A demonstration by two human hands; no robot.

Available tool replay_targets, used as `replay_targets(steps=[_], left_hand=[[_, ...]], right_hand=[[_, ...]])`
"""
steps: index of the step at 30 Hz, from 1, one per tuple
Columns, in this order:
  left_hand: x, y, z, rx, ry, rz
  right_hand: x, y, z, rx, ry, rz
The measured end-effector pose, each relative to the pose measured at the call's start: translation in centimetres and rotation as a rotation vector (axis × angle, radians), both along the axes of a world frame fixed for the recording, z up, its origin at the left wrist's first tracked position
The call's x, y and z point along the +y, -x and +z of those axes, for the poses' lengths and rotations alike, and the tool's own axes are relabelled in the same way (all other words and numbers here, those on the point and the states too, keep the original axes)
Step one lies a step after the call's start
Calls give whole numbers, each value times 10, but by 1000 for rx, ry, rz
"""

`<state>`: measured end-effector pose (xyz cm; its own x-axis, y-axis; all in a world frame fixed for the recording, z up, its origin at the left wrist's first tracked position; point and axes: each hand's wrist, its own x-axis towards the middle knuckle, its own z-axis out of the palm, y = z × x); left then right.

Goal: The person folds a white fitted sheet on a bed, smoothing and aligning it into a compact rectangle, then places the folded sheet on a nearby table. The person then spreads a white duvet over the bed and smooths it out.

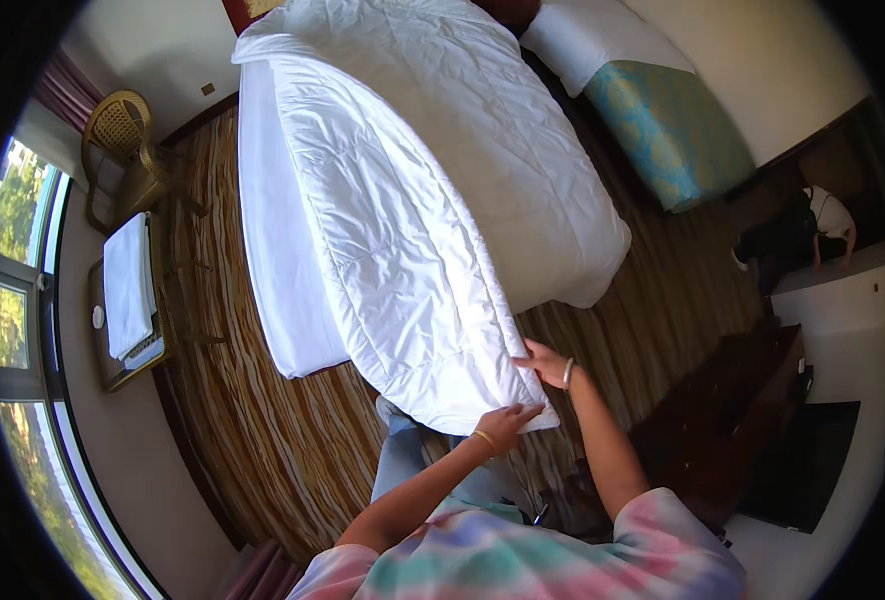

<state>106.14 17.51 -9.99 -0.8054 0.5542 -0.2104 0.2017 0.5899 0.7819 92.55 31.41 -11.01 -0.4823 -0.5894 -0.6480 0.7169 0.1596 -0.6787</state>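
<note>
A white quilted duvet [392, 220] lies over the bed, its left part folded back on itself toward the right. The near end hangs off the foot of the bed, down to my legs. My left hand [505, 427] is closed on the lower edge close to the corner, and my right hand [545, 364] grips the right edge a little farther up. Between them the duvet's corner [542, 408] pokes out. Along the left side, the bare white sheet on the mattress [270, 240] shows. The fingertips are partly hidden by the fabric.
At left, a wicker chair [120, 150] stands near a small table holding folded white linen [129, 285]. A second bed with a teal-and-gold runner [667, 130] is at the far right. Another person [802, 230] bends down at right, beyond a dark cabinet [722, 410] and a television [802, 465].
</note>
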Motion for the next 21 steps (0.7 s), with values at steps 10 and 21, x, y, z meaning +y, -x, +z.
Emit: replay_targets(steps=[10, 21], left_hand=[[-107, 111, -134, -25, 345, 89], [-224, 128, -204, -374, 957, 1331]], right_hand=[[37, -23, -189, 382, -794, 115], [42, -25, -36, 36, 131, 135]])
